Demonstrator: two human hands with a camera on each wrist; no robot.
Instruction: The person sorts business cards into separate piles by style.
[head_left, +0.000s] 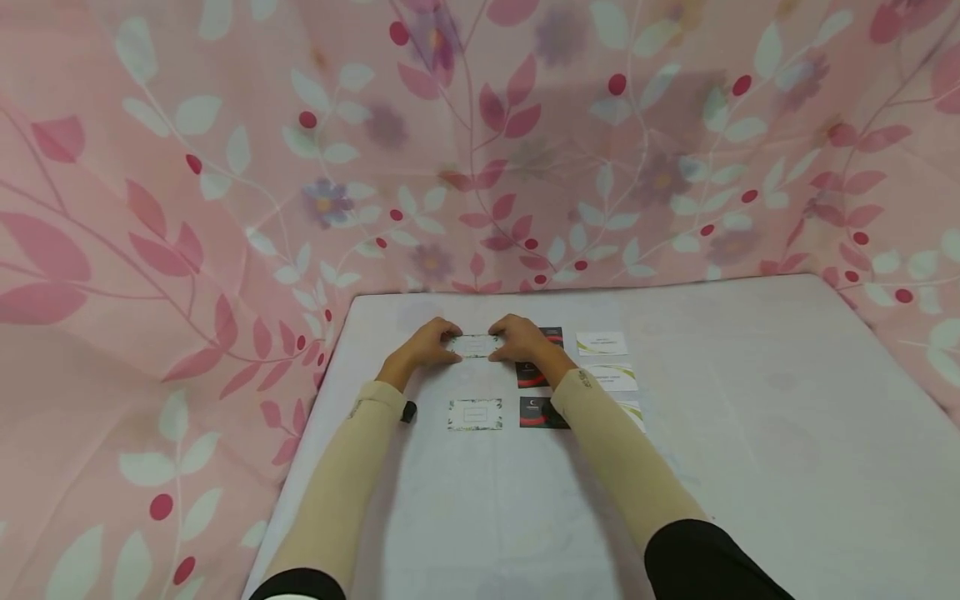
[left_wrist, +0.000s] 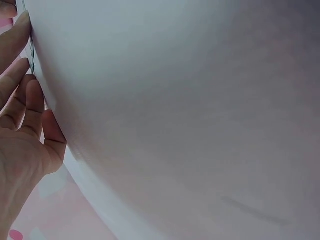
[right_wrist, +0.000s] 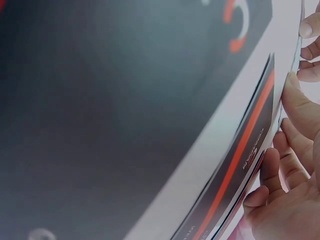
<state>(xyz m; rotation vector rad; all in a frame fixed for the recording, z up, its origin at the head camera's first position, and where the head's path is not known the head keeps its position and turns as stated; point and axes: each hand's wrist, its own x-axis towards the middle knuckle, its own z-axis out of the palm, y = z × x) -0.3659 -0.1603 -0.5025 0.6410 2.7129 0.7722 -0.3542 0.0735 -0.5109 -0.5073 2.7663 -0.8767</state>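
Observation:
A white business card (head_left: 476, 346) with a leafy printed border lies between both hands near the table's far side. My left hand (head_left: 431, 343) pinches its left end between thumb and fingers. At the opposite end, my right hand (head_left: 522, 340) pinches the card the same way. The left wrist view catches the left hand (left_wrist: 30, 135) at the card's thin edge, and the right wrist view shows the right hand (right_wrist: 295, 165) likewise. Nearer me lies a second leafy-bordered card (head_left: 475, 415). Whether the held card touches the table cannot be told.
Black-and-red cards stand in a column, the nearest card (head_left: 542, 412) partly under the right forearm. Farther right is a column of white cards with green-yellow curves, including a far card (head_left: 602, 343). A white cloth covers the table (head_left: 750, 417); a pink floral curtain (head_left: 480, 150) hangs behind.

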